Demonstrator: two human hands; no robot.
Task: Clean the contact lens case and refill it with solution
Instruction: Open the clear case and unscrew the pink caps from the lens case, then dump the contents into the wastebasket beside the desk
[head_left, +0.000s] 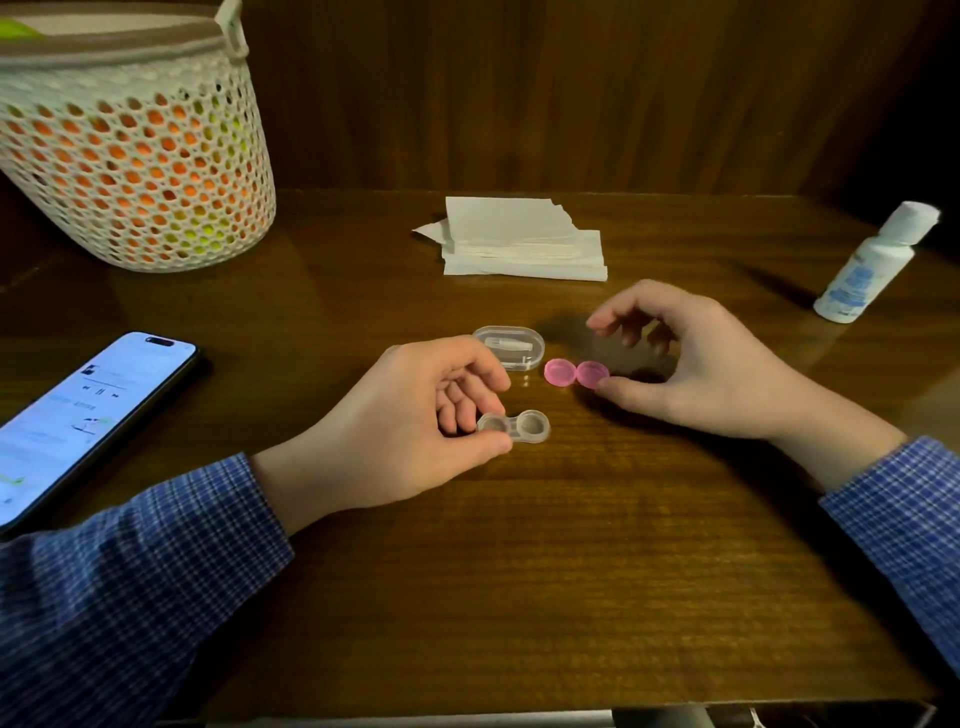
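Note:
A clear two-well contact lens case (522, 427) lies uncapped on the wooden table, and my left hand (415, 415) pinches its left well between thumb and fingers. Two pink caps (576, 373) lie side by side just beyond it. My right hand (691, 364) hovers over the right cap with fingers curled and apart, its thumb tip touching the cap's edge. A white solution bottle (872, 265) with a white cap stands at the far right. A stack of white tissues (519, 239) lies at the back centre.
A clear oval box (511, 347) holding a small white tool sits behind my left hand. A lit phone (83, 421) lies at the left. A white perforated basket (130, 150) stands at the back left. A wood panel wall backs the table (571, 571).

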